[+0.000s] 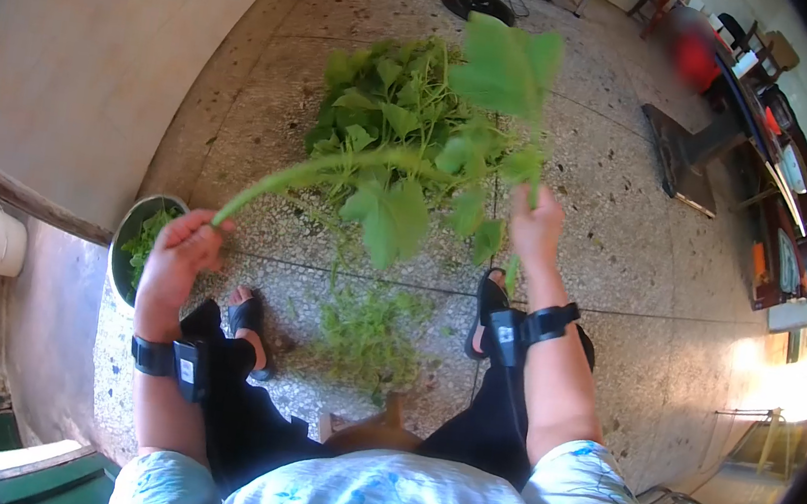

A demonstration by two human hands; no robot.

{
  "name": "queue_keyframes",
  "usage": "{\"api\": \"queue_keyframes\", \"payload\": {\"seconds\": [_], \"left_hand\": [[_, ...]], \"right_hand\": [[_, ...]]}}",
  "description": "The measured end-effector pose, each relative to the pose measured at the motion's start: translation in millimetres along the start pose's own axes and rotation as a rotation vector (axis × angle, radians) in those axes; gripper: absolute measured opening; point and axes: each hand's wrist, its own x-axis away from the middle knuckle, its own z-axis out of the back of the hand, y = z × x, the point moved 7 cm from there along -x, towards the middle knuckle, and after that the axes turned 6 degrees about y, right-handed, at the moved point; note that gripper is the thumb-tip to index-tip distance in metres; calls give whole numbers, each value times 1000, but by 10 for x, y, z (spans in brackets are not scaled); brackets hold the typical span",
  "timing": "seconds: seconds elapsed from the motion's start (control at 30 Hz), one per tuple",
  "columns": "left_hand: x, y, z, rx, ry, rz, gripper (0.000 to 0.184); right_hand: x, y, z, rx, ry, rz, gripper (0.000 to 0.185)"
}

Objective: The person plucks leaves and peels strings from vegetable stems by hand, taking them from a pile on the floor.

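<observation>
My left hand (188,251) pinches the pale end of a long green leafy vine stem (308,172), just above the metal basin. The stem arches to the right toward my right hand (535,226), whose fingers are closed around the vine near a leaf stalk. A large leaf (507,66) stands up above the right hand, blurred by motion, and smaller leaves hang beside it. Beyond the vine lies a heap of leafy vines (392,100) on the floor. Scattered green trimmings (373,334) lie between my feet.
A metal basin (116,257) with some greens in it stands by my left foot. A white bucket (0,241) is at the far left. A round black stand base (478,5) is ahead, and a table on a heavy base (679,160) stands to the right.
</observation>
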Motion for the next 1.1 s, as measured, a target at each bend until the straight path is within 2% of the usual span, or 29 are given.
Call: {"api": "queue_keyframes", "payload": {"seconds": [0.03, 0.07, 0.1, 0.13, 0.2, 0.23, 0.3, 0.37, 0.43, 0.5, 0.57, 0.63, 0.67, 0.73, 0.77, 0.8, 0.87, 0.9, 0.93, 1.0, 1.03, 1.1], "left_hand": [[-9, 37, 39, 90, -7, -48, 21], [-31, 73, 56, 181, -15, -97, 22], [-51, 58, 20, 182, -12, -95, 22], [-67, 59, -35, 209, 31, -135, 23], [-124, 37, -168, 234, 77, -171, 24], [-168, 40, -234, 151, 101, -212, 24], [-301, 18, -368, 69, 130, -252, 25], [-469, 11, -544, -181, 134, -362, 27], [-628, -3, -704, -466, 332, -607, 29], [-457, 109, -1153, -905, 442, -989, 40], [-499, -330, -1527, -474, -84, -562, 49], [-163, -494, -1967, -101, -415, -244, 56], [-59, -445, -2035, -105, -411, -239, 56], [134, -482, -2212, 73, -623, 22, 56], [42, -541, -2156, -6, -560, 31, 42], [6, -589, -2111, -6, -555, 30, 42], [-99, -707, -1938, -68, -424, 67, 26], [-98, -711, -1891, 22, -355, 49, 14], [-80, -736, -1868, 24, -349, 51, 14], [-39, -716, -1840, -157, -356, -100, 11], [-22, -764, -1812, -155, -353, -98, 11], [26, -794, -1726, -475, -299, -399, 11]], "right_hand": [[-56, 49, 51, 0, -4, 0, 13], [-119, 162, 146, -143, 66, -102, 13], [-133, 249, 204, -285, 136, -204, 13], [-116, 154, 222, -285, 131, -205, 13], [48, 169, 123, -508, 35, -573, 13], [115, 188, 92, -507, 31, -577, 13], [318, 237, -139, -569, -208, -674, 14], [523, 163, -216, -577, -293, -708, 15], [767, 46, -295, -587, -384, -742, 15], [963, -135, -383, -721, -519, -773, 16], [1016, -201, -425, -817, -579, -783, 15], [1060, -294, -451, -875, -610, -814, 15], [1071, -400, -452, -907, -639, -801, 14], [1083, -482, -467, -943, -671, -789, 14], [1085, -487, -473, -909, -708, -770, 15], [1081, -488, -482, -873, -746, -749, 15], [1072, -464, -501, -828, -770, -704, 18], [1068, -445, -492, -770, -764, -694, 20], [1057, -426, -478, -711, -759, -684, 23], [942, -475, -381, -697, -736, -685, 26], [873, -466, -330, -684, -706, -684, 29], [725, -379, -256, -736, -657, -629, 29]]}}
